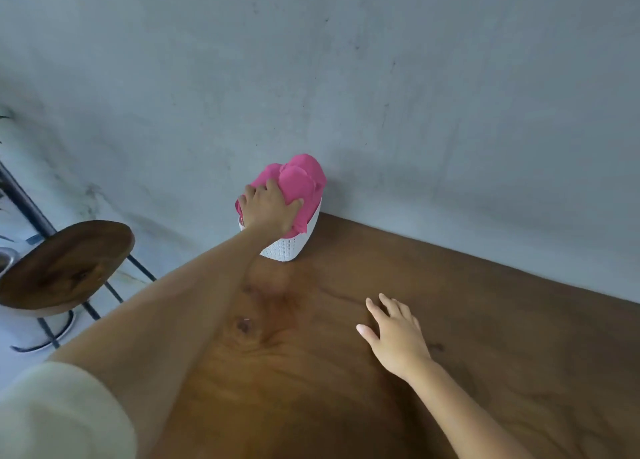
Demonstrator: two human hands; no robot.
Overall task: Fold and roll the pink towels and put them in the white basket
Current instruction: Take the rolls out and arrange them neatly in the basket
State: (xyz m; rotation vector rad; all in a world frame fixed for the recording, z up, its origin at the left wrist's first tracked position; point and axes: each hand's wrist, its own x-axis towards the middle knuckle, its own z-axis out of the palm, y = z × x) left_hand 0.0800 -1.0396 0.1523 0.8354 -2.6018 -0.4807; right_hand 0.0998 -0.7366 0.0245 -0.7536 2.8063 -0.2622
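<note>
A white woven basket (291,245) stands at the far edge of the wooden table (467,320), against the grey wall. Rolled pink towels (304,181) fill it and bulge above its rim. My left hand (268,209) reaches across the table and lies on top of the towels, fingers spread over them and thumb against the pink cloth. My right hand (394,334) rests flat on the bare tabletop, fingers straight, holding nothing.
A wooden stool (65,264) with a dark metal frame stands to the left of the table, on a pale floor. The grey wall (381,78) runs right behind the basket.
</note>
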